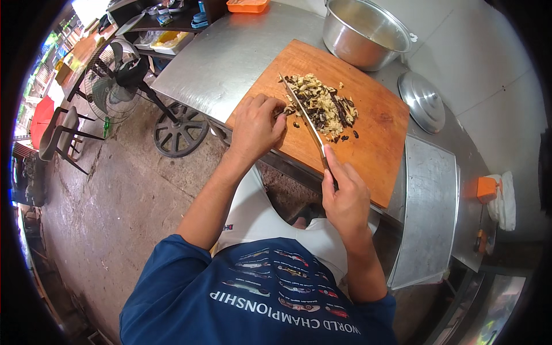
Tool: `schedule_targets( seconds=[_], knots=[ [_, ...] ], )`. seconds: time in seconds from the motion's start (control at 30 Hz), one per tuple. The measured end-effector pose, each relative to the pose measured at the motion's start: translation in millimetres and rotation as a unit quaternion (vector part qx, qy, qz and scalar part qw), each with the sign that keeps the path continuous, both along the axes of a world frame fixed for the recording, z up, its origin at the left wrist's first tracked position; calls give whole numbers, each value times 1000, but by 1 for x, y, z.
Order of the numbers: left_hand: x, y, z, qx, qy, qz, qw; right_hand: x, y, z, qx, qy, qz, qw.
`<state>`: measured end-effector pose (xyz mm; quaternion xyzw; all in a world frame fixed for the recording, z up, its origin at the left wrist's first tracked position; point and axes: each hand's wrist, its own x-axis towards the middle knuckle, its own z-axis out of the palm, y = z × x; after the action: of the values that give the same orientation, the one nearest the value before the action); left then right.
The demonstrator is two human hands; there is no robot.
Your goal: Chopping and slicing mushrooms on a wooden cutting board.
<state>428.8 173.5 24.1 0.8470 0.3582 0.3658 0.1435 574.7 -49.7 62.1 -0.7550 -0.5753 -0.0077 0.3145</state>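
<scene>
A wooden cutting board (379, 142) lies on the metal table before me. My right hand (347, 196) grips a kitchen knife (307, 117) by its handle, the long blade slanting away to the upper left. To the right of the blade spreads a heap of chopped food (330, 110) in pale and dark bits, its kind not plain. On the blade's left side, my left hand (258, 123) rests at the board's near left edge with curled fingers. A small dark food piece (279, 112) shows between its fingertips and thumb, close to the blade.
Behind the board stands a large metal pot (366, 36), with a round metal lid (421, 102) to its right. Flat metal sheets (431, 207) lie right of the board. An orange tray (247, 5) sits at the table's far end. A pedestal fan (129, 75) stands at left.
</scene>
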Motion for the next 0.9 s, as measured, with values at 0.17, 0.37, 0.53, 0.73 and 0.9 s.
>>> schedule_targets(
  seconds=[0.17, 0.37, 0.53, 0.73, 0.9],
  knots=[
    [2, 0, 1, 7, -5, 4, 1000, -2, -5, -11, -17, -14, 15, 1000],
    [1, -2, 3, -1, -19, -5, 1000, 0, 24, -11, -11, -34, 12, 999],
    [-2, -2, 1, -7, -32, 14, 999, -3, 1, -5, -4, 3, 18, 1000],
    [-2, -1, 3, -17, -18, 14, 1000, -11, 0, -16, -25, -40, 4, 999],
    [-4, -2, 2, -30, -16, 8, 999, -7, 29, -10, -36, -54, 7, 998]
  ],
)
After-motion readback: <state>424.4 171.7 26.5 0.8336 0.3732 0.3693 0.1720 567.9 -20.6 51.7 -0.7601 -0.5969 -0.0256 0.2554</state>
